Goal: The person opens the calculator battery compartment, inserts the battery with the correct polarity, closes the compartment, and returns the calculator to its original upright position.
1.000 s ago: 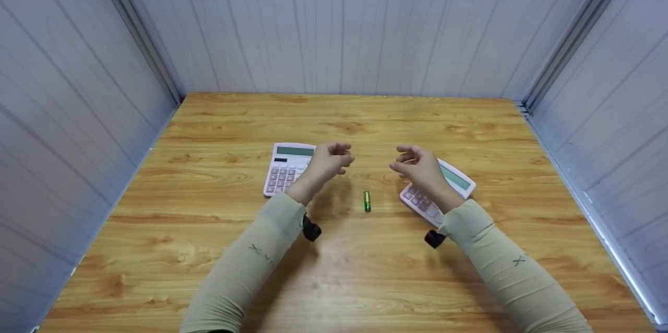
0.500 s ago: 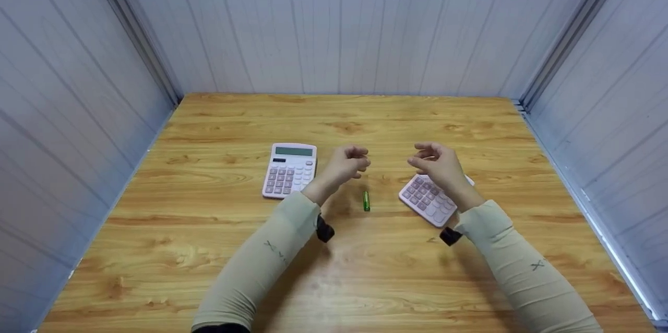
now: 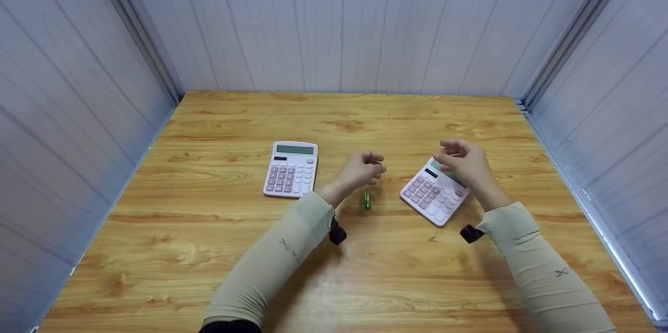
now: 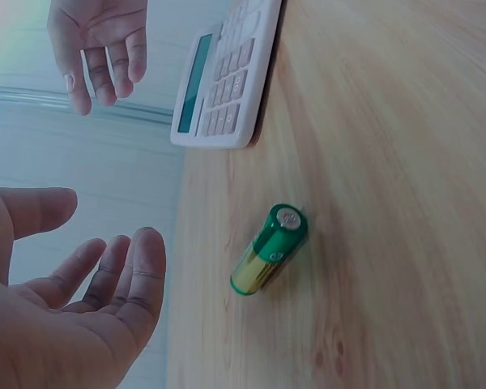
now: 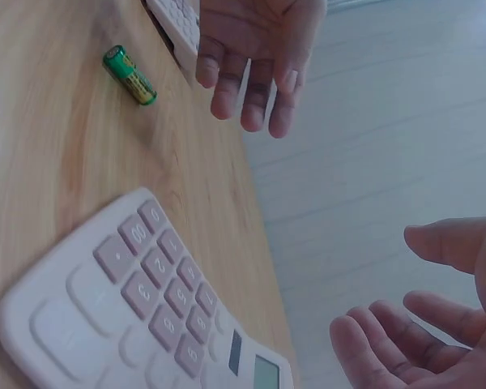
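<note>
My left hand point(image 3: 361, 170) hovers over the table, fingers loosely bent with nothing between them. Just below it in the head view lies a green and gold battery point(image 4: 270, 250), flat on the wood. My right hand point(image 3: 468, 166) is raised above the top of the tilted pink calculator point(image 3: 433, 196), covering part of its display; its loosely bent fingers also hold nothing. In the right wrist view this calculator point(image 5: 154, 292) fills the lower left, keys facing up. A second pink calculator point(image 3: 291, 170) lies straight to the left of my left hand.
The wooden table point(image 3: 250, 114) is bounded by a pale panelled back wall point(image 3: 323, 25) and side walls point(image 3: 616, 129). Black wrist cameras point(image 3: 337, 232) hang under both forearms.
Both hands have moved right above the table, the left one nearing the space over the battery. More of each calculator shows. The battery and calculators have stayed in place.
</note>
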`<state>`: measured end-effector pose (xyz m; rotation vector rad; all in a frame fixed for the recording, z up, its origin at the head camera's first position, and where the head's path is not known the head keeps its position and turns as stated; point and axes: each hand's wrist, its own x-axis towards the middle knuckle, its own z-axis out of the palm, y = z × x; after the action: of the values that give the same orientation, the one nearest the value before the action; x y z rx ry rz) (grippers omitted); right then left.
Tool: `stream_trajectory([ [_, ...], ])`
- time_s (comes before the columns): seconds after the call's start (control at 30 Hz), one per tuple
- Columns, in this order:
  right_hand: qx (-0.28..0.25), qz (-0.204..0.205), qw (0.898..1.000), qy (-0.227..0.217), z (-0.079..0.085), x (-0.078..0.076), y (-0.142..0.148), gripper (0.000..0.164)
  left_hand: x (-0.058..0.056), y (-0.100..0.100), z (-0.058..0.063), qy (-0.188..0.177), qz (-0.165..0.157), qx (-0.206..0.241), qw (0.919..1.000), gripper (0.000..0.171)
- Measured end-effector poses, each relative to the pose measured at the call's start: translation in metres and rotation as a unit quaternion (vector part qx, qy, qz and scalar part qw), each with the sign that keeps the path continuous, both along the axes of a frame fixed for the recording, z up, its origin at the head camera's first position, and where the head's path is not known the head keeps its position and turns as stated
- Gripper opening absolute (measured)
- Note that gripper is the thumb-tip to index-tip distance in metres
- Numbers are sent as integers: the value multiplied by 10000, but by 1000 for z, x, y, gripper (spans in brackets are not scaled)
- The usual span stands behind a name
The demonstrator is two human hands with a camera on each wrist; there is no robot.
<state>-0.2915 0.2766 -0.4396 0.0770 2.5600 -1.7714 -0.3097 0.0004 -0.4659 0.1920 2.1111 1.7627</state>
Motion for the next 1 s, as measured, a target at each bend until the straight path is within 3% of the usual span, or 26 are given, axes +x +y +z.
stream_trajectory([
  [0.57, 185, -377, 9990, -172, -4, 2, 42, 55, 2, 31, -10, -453, -174, -342, 9982, 50],
  [1.0, 745, -321, 9917, -995, -23, 4, 74, 62, 7, 46, -15, -319, -333, -758, 9961, 65],
])
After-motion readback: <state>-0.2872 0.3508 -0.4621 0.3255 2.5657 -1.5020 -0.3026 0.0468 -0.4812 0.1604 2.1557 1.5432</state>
